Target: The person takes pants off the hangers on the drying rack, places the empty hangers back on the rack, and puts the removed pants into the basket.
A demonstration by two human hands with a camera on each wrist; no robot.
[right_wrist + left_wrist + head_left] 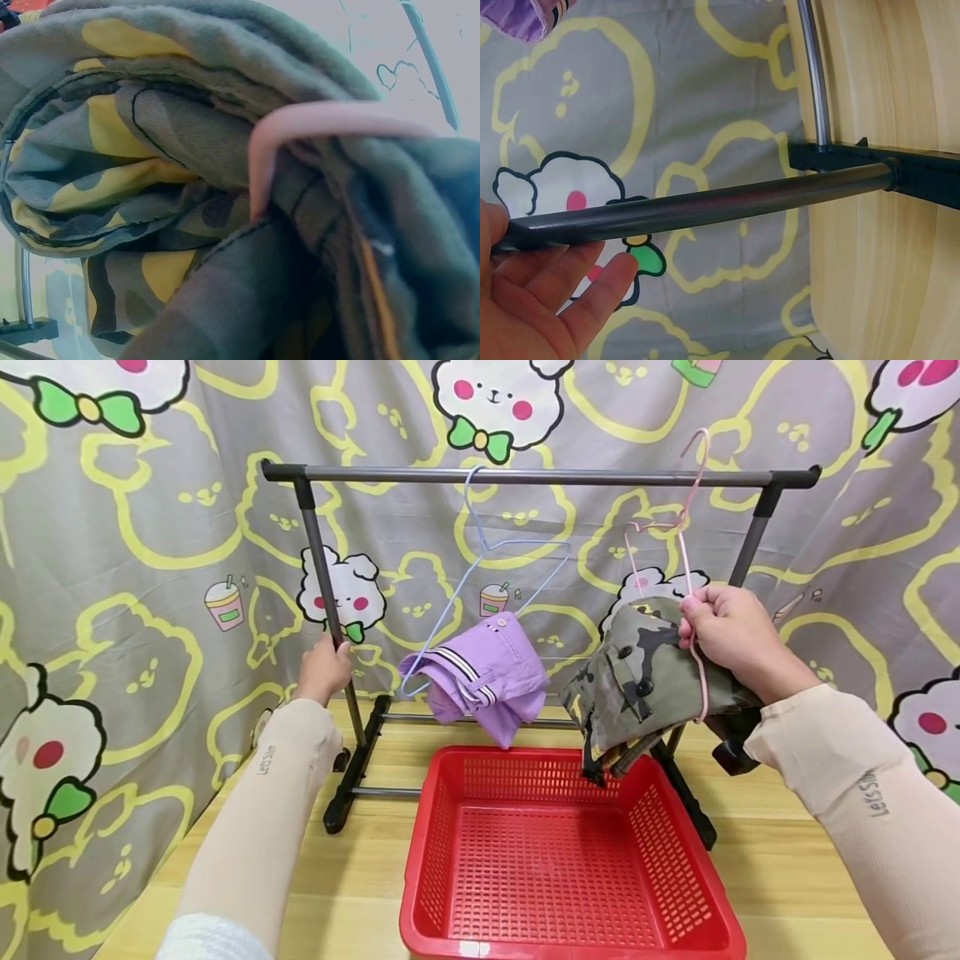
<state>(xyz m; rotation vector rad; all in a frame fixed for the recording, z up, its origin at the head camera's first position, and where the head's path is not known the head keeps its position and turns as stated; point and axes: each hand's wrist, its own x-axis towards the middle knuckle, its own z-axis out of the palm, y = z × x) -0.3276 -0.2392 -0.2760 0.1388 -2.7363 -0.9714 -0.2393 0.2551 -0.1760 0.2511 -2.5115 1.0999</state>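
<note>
In the head view my left hand (324,670) holds the left upright post (322,568) of a clothes rack, thumb on one side and fingers on the other, as the left wrist view also shows. My right hand (731,628) pinches one side of a pink hanger (686,556) that carries folded camouflage pants (660,652). The pink hook rises above the rack's top rail (585,477); whether it touches the rail I cannot tell. Close up in the right wrist view, the pink hanger (262,150) presses around the camouflage cloth (150,135). My right fingers are hidden there.
On the rail hangs a blue hanger (453,593) with folded purple pants (502,668). Below stands a red plastic basket (423,860) on the wooden table (345,893). Black rack feet (352,785) flank the basket's back, and a patterned curtain (150,610) surrounds everything.
</note>
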